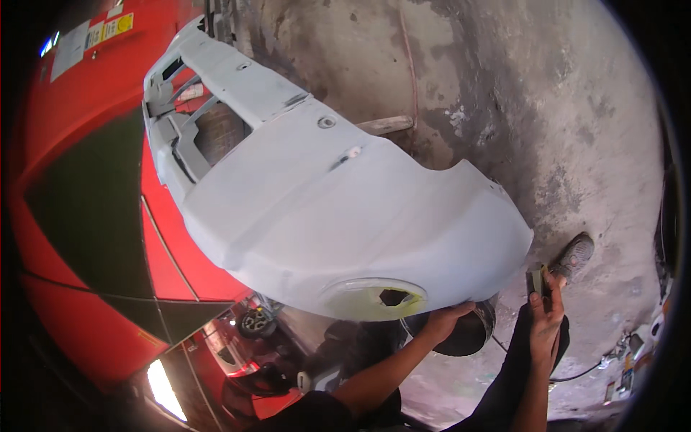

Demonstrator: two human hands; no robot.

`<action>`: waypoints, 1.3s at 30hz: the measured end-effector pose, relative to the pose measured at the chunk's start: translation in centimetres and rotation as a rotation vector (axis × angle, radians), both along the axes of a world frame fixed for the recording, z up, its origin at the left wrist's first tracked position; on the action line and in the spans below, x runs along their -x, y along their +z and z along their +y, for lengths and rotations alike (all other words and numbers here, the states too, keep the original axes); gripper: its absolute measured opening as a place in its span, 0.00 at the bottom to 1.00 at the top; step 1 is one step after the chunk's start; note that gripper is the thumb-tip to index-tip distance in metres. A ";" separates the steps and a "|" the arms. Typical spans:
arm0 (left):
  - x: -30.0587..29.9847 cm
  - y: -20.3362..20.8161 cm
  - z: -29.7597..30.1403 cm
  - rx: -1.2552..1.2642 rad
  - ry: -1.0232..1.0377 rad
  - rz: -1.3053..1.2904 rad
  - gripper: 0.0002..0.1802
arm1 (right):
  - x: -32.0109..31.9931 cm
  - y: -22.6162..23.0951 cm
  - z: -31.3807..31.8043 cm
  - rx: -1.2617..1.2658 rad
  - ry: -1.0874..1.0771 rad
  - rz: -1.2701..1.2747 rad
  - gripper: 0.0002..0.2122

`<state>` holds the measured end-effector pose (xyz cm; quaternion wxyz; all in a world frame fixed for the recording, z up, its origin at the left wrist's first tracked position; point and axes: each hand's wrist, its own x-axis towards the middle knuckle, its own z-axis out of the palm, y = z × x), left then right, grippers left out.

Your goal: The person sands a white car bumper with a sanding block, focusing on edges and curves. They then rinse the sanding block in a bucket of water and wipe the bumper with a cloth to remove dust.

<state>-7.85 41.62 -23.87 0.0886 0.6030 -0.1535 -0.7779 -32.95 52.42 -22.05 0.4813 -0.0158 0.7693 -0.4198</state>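
Note:
A large car bumper (309,194), coated in matte light grey, stretches diagonally across the middle of the head view. Near its close end is a round recess (345,295) with a yellowish-green patch and a dark, ragged-looking hole. My left hand (450,322) is closed at the bumper's lower edge, with its fingertips partly hidden. Right below that hand is a black bucket-like container (464,335). To the right, apart from the bumper, my right hand (547,317) is closed around a small grey-green block (535,281), held upright between thumb and fingers.
A big red surface (86,158) with a dark panel and paper labels lies on the left. My shoe (576,252) stands on the stained concrete floor (576,144). A wooden bar (385,125) shows behind the bumper. A wheel (255,322) and assorted clutter (626,360) lie lower down.

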 end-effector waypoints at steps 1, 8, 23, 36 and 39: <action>0.0 0.6 -0.6 0.011 -0.009 0.021 0.28 | 0.0 0.9 -0.7 0.030 -0.019 0.005 0.23; -2.6 4.9 -2.6 0.002 -0.233 0.007 0.35 | 0.8 5.6 -5.6 0.051 -0.027 -0.049 0.21; -19.9 16.1 -15.0 0.272 0.183 -0.338 0.23 | -7.5 16.0 -4.9 0.029 0.389 0.015 0.20; -21.6 16.5 -20.1 0.577 -0.570 -0.074 0.12 | -24.8 20.2 -1.7 -0.335 0.043 -0.100 0.21; -22.5 16.6 -15.0 0.605 -0.961 -0.056 0.14 | -27.7 16.4 0.7 -0.404 -0.079 -0.136 0.22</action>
